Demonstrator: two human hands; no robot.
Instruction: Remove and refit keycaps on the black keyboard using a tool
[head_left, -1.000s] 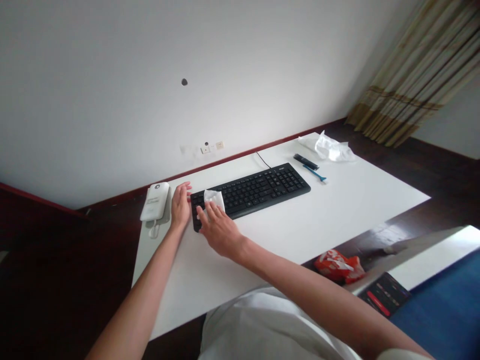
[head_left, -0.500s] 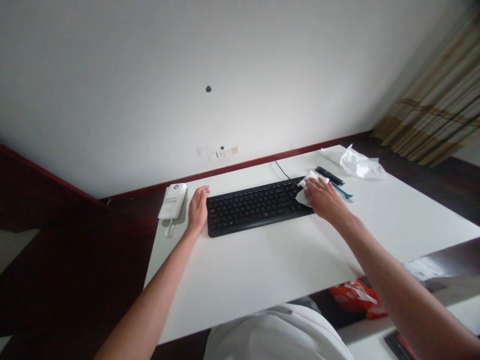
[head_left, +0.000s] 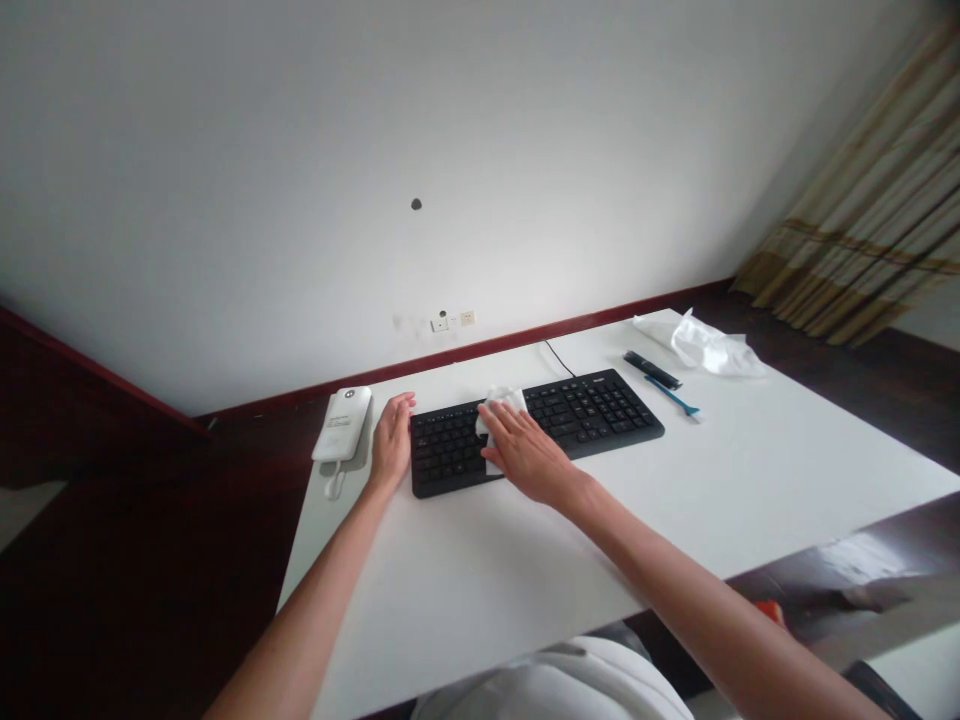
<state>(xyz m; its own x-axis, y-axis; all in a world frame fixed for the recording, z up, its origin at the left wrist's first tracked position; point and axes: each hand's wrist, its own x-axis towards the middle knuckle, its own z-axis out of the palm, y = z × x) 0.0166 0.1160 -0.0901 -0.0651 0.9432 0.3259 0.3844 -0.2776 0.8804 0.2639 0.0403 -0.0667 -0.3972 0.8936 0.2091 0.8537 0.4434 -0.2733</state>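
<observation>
No lettering is legible: print on the white power bank, at nine o'clock of the keyboard, is too small to read.

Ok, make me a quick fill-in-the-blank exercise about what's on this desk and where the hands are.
1. The right hand presses a white ____ onto the keyboard.
2. The left hand rests at the keyboard's ____ end.
3. The white power bank lies to the ____ of the left hand.
4. The blue brush lies on the ____.

Missing words: wipe; left; left; desk
</observation>
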